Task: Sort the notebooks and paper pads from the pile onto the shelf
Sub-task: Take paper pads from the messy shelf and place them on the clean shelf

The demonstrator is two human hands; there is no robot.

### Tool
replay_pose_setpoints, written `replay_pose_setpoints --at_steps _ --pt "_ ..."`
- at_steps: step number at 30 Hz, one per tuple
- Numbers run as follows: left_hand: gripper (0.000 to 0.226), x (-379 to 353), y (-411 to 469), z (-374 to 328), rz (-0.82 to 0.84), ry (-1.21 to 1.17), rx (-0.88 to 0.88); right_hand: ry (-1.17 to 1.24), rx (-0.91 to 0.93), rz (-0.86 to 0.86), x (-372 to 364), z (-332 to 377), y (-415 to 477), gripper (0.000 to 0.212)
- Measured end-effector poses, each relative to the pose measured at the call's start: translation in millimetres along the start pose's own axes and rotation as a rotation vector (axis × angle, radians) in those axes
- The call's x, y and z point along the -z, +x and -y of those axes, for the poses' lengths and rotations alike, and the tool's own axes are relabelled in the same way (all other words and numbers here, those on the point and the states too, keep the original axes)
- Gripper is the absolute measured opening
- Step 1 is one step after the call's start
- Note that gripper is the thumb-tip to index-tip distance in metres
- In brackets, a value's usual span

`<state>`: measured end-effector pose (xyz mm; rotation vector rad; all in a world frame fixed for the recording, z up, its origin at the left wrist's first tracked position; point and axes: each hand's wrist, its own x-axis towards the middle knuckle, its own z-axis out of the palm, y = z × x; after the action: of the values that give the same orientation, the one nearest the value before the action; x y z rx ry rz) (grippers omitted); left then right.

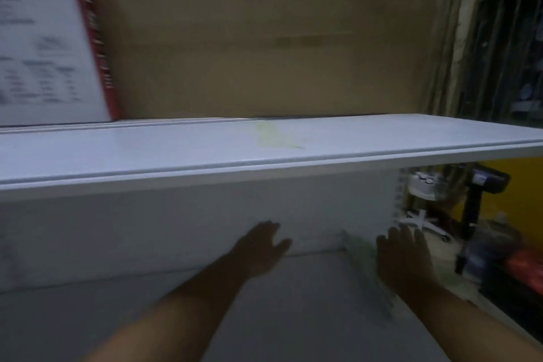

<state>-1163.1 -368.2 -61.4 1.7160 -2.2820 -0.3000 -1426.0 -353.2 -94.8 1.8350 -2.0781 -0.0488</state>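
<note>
Early to middle stage, at a guess: only one red-spined pad (44,38) surely shelved, upright and leaning on the top board (264,156), far above and left of all fingers. Just beside right fingers (408,236), on their inner side: a spiral notebook (395,203) on edge in the lower bay, coil showing beyond the fingertips; probably being set or squared there. Right hand (402,258) flat, fingers straight, gripping nothing; touching the notebook or merely next to it, cannot tell through blur. Left hand (261,250) released too, fingers spread and loose, well left of the notebook, over the lower board (293,303). No pile in view, so no count of what remains; presumably more to fetch. Above the left fingers, on the top board: a yellowish stain (270,135). Behind that, a brown panel (264,38). Right of right fingers, past the shelf end: a black stand (473,214), white clutter, something orange low down, all too blurred to name. In the way, by my reading: only the overhanging top board, low over the fingers.
</note>
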Motion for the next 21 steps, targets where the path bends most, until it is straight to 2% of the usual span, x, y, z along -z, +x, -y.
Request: replay_pose_setpoints --at_steps 3,5,7,8,11,15,18,21 --pt "0.062 64.8 -87.6 91.6 -0.042 0.302 0.115 0.084 0.374 -0.123 47.1 80.4 -26.7 0.037" --pt "0.063 106.9 -158.7 147.1 -0.038 0.45 0.26 0.193 0.531 -0.057 92.5 151.2 -59.4 0.053" --pt "0.064 144.7 -236.1 190.9 -0.055 0.443 0.43 0.35 0.632 0.13 130.6 224.0 -98.2 0.06" --pt "0.063 159.9 -276.0 209.9 -0.07 0.428 0.491 0.394 0.688 0.151 147.7 261.1 -116.4 0.061" --pt "0.063 192.7 -402.0 256.0 -0.106 0.41 0.631 0.402 0.933 0.116 189.7 362.9 -182.9 0.059" --pt "0.064 220.4 -548.1 300.8 -0.124 0.358 0.841 0.398 1.135 0.096 228.9 464.3 -264.9 0.057" --pt "0.064 231.6 -623.2 322.9 -0.15 0.332 0.956 0.368 1.311 0.095 257.6 520.9 -315.4 0.062" --pt "0.064 235.1 -664.0 347.1 -0.208 0.285 1.003 0.432 1.398 0.029 284.7 569.9 -352.2 0.063"
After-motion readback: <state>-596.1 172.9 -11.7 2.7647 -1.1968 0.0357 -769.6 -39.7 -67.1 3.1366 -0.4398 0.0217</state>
